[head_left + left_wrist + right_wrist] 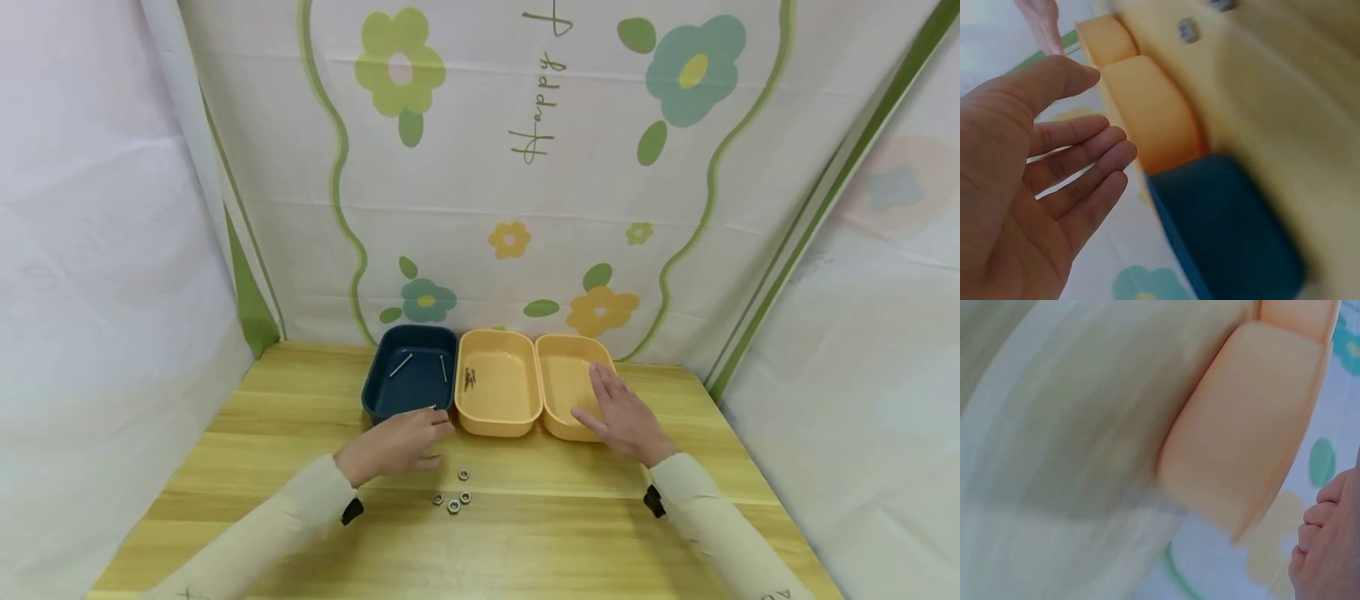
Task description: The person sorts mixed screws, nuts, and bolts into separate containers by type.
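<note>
My left hand (397,446) hovers at the front edge of the dark blue bin (384,358). In the left wrist view its fingers (1094,150) are loosely bent, with nothing between them and the thumb. Two silvery bolts or pins (401,365) lie in the blue bin; the hand covers part of its front rim. Several hex nuts (453,506) sit on the table just in front of this hand. Over the right yellow bin (566,350) is my right hand (626,417), fingers extended and thumb spread, holding nothing visible.
Between the two outer bins stands a middle yellow bin (506,383), with a few small dark pieces (469,378) on its left side. The bins line up along the back of the wooden table (540,533), before a flowered cloth wall (480,183).
</note>
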`<action>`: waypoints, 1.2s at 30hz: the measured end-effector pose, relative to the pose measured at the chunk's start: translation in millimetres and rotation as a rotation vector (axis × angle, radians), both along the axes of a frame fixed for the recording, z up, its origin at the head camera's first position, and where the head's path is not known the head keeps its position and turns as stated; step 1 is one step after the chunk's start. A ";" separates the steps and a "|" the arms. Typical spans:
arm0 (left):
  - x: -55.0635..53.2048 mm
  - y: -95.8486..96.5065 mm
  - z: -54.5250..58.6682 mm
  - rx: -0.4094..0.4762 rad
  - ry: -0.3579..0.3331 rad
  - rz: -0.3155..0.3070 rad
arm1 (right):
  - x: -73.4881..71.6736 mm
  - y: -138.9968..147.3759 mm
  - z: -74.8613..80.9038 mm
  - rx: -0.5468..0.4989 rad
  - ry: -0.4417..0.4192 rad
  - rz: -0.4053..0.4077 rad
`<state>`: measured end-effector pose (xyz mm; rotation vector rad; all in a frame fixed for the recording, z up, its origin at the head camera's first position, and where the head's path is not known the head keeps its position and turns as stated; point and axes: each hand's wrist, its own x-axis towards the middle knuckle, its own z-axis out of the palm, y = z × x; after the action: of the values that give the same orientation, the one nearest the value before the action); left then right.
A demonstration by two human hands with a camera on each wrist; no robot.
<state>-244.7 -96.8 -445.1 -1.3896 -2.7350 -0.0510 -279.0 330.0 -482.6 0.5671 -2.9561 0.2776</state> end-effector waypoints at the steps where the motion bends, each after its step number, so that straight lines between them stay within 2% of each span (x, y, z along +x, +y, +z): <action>1: 1.0 -2.1 -4.9 0.008 -0.009 -0.001 | 1.2 5.7 0.1 0.000 -0.011 -0.014; 8: 12.0 -13.3 -31.0 0.033 -0.132 0.024 | 6.4 34.9 -6.7 -0.021 -0.029 -0.074; 14: 21.3 -16.3 -44.8 0.063 -0.177 0.013 | 8.2 42.5 -14.6 -0.022 -0.027 -0.087; 22: 19.4 -11.8 -52.8 0.102 -0.291 -0.064 | 7.6 44.2 -27.4 -0.029 -0.037 -0.090; 29: 16.7 -7.5 -55.3 0.085 -0.315 -0.058 | 9.1 42.2 -29.2 -0.036 -0.049 -0.094; 36: 12.2 -5.6 -60.7 0.106 -0.355 -0.059 | 9.7 41.0 -27.8 -0.038 -0.067 -0.096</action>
<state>-232.6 -102.4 -505.7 -1.5621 -2.9089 -0.4837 -269.3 371.0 -510.4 0.4173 -3.0237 0.3490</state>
